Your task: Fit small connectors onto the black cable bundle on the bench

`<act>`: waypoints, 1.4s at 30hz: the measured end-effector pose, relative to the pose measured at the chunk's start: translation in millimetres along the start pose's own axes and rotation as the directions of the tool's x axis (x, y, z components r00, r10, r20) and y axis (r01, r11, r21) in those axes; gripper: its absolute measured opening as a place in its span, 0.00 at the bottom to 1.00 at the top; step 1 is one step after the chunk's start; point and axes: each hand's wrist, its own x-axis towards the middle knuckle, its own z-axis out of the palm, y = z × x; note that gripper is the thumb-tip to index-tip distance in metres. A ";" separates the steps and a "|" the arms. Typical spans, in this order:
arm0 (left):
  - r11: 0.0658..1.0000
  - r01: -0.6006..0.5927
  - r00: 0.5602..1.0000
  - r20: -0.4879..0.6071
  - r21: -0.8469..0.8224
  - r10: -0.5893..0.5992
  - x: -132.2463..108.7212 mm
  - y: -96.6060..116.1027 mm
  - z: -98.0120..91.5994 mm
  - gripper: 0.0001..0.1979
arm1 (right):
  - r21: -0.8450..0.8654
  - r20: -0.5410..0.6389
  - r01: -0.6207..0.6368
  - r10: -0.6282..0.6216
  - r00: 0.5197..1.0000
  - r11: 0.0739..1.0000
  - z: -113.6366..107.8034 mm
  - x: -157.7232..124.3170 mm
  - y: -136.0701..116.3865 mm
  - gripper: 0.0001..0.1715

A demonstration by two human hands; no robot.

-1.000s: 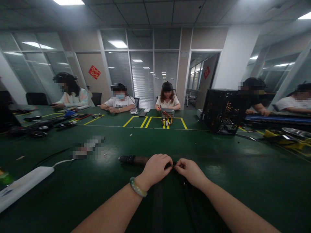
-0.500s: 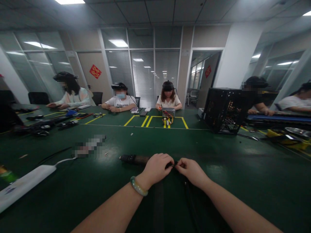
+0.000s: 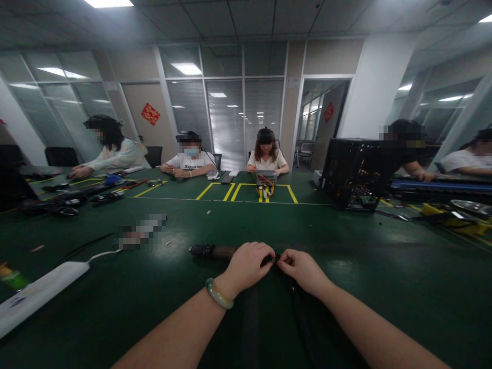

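A dark stick-shaped electric screwdriver (image 3: 220, 253) lies across the green tabletop, its narrow tip pointing left. My left hand (image 3: 248, 265), with a green bangle at the wrist, is wrapped round its rear end, and the palm hides that part. Close beside it, my right hand (image 3: 303, 271) pinches a small dark plug end against the back of the screwdriver. Whether the plug sits inside the socket cannot be made out. From below my right hand a black cable (image 3: 300, 320) runs toward me over the table.
A white power strip (image 3: 46, 294) lies at the left near a blurred-out object (image 3: 142, 231). A black computer case (image 3: 351, 174) stands at the right. Several people sit around the table, one behind a grey box (image 3: 266, 178) with coloured wires. Cables and parts (image 3: 69, 197) clutter the far left.
Both my hands stay almost in place, with only a tiny shift at the fingertips. At the far left, another person's hands have moved slightly left.
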 end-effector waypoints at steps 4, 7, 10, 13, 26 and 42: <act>0.999 0.009 1.000 0.004 0.032 -0.009 0.2 1.5 -1.8 0.06 | -0.014 -0.019 0.000 0.000 1.000 1.000 2.4 1.2 2.3 0.10; 1.000 0.004 1.000 0.005 0.023 -0.005 0.2 2.1 -2.9 0.05 | -0.017 -0.008 -0.009 0.009 1.000 1.000 2.0 1.0 2.0 0.10; 1.000 0.007 1.000 -0.003 0.009 -0.007 0.0 1.7 -2.5 0.05 | -0.024 -0.006 -0.003 0.003 1.000 1.000 0.5 0.9 1.2 0.10; 1.000 0.012 1.000 0.001 -0.003 -0.012 -0.5 0.8 -1.2 0.06 | -0.021 -0.009 0.001 -0.001 1.000 1.000 0.0 1.3 1.8 0.10; 1.000 0.011 1.000 -0.014 -0.024 -0.011 0.3 -1.2 2.4 0.05 | 0.005 0.001 -0.001 0.001 1.000 1.000 1.1 1.2 4.0 0.09; 1.000 0.006 0.999 -0.031 -0.020 -0.007 0.0 -2.2 3.0 0.04 | -0.032 -0.003 -0.001 0.001 1.000 0.999 1.4 2.4 2.3 0.09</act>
